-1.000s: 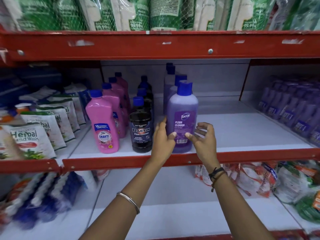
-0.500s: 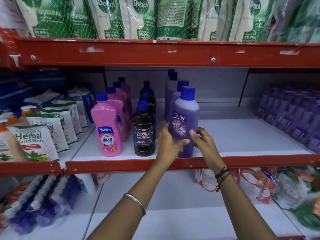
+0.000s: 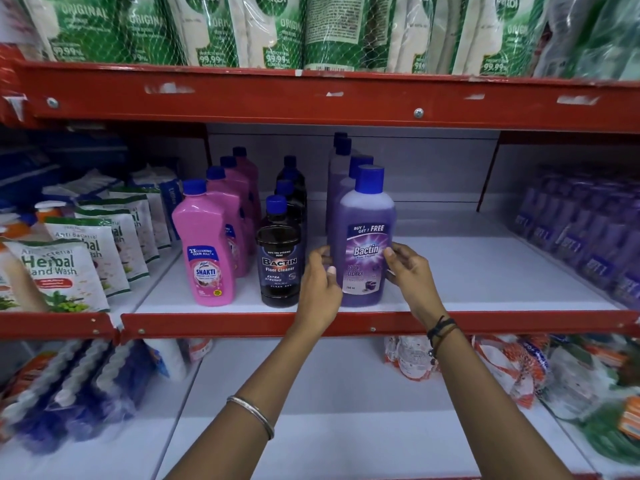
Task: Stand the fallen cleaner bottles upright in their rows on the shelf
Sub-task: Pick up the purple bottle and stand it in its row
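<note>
Left hand (image 3: 320, 287) and right hand (image 3: 410, 275) are gripping the upright purple Bactin floor cleaner bottle (image 3: 366, 237), standing just right of the black Bactin bottle (image 3: 280, 258).

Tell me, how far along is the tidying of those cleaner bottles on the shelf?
Nearly done, by the look of it. The pink row, the black row and the purple row all stand upright; no bottle lies fallen in view. In hand: the left hand and right hand flank the front purple bottle, its label facing forward. Left: probably just letting go.
</note>
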`<state>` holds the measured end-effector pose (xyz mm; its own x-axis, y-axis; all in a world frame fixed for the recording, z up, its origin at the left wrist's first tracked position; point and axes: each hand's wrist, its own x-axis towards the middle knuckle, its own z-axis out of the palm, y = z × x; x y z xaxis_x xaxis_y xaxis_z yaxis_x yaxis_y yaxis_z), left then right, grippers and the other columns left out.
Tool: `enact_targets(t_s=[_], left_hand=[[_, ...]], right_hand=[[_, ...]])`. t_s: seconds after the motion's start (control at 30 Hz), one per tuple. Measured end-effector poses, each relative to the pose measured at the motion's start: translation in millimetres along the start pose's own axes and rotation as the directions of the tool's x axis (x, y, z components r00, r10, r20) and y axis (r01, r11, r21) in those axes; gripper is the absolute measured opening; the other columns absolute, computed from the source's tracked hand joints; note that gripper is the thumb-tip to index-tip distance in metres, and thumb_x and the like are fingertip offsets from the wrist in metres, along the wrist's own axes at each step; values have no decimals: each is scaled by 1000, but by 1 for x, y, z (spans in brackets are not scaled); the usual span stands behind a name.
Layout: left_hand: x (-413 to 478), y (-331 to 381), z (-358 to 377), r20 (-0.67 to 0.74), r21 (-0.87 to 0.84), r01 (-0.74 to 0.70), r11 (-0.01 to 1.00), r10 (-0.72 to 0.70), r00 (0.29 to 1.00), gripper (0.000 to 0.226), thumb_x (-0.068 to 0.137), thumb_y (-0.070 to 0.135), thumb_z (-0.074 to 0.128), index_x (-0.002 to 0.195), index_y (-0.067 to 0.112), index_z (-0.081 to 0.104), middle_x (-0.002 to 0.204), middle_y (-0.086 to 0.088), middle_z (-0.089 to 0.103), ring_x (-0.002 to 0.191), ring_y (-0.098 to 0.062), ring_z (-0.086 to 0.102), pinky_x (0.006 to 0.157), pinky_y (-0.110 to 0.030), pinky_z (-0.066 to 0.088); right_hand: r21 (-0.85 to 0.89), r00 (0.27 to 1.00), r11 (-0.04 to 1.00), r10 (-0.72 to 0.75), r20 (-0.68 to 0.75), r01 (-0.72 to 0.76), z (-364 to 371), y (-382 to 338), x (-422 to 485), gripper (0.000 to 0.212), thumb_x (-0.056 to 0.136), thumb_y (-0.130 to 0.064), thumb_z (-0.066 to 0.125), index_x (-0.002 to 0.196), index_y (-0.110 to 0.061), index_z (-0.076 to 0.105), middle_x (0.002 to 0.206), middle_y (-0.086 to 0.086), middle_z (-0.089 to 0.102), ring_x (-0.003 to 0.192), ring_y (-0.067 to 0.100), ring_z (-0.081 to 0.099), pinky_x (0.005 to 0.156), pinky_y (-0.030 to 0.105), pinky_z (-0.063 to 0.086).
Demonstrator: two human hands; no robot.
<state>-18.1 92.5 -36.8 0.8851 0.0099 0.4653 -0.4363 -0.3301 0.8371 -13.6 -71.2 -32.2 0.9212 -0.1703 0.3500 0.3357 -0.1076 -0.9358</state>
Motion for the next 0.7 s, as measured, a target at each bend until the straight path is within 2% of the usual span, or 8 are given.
enact_targets(t_s=[0.1,0.2,0.3,0.37,0.47,0.57,0.7], left_hand=[[-1,5,-4,34,-29,-51,998,52,998,37,97,27,35,134,22,34,134,-3,51,120,-18,52,100,-37,44],[-5,10,-3,142,-88,-8,996,21,990,48,95,43,29,142,33,23,141,5,46,120,-10,49,100,-32,44],[-11,12,1,195,-111,11,994,11,981,51,94,46,24,144,41,11,144,9,41,123,-6,45,99,-25,40],[-13,14,-1,218,-123,21,992,6,976,54,91,49,21,144,42,7,142,18,33,127,-2,38,99,-21,35],[-15,18,-4,233,-121,36,992,-7,973,60,87,54,18,144,42,6,139,26,23,129,0,28,106,-22,28],[-20,19,-7,243,-106,31,994,-4,970,51,96,43,18,145,40,5,138,26,22,129,2,26,107,-20,25],[-30,28,-12,254,-83,39,996,-17,967,62,85,53,15,144,40,4,137,26,22,127,4,24,92,2,26]], right_hand=[[55,999,998,20,-43,-18,3,-1,-3,35,99,-32,36,124,-16,55,112,5,65,101,19,64,74,17,56],[124,993,991,61,-104,-48,6,-2,-9,44,100,-36,27,131,-16,51,120,6,62,107,19,61,80,19,52],[147,992,987,78,-100,-63,6,-3,-13,46,101,-35,26,132,-13,51,122,6,61,110,20,60,86,23,50],[147,992,987,81,-96,-66,5,-4,-13,46,101,-34,26,132,-12,51,123,7,61,112,21,60,90,26,49],[139,994,989,69,-80,-58,1,-4,-18,47,101,-35,25,133,-12,51,123,7,61,111,19,60,88,22,50],[131,996,991,44,-73,-34,-1,-5,-26,48,101,-36,26,133,-11,51,124,6,62,111,17,61,83,18,52],[118,996,993,7,-88,4,2,-6,-38,47,100,-37,27,134,-15,50,120,3,62,103,8,62,73,8,52]])
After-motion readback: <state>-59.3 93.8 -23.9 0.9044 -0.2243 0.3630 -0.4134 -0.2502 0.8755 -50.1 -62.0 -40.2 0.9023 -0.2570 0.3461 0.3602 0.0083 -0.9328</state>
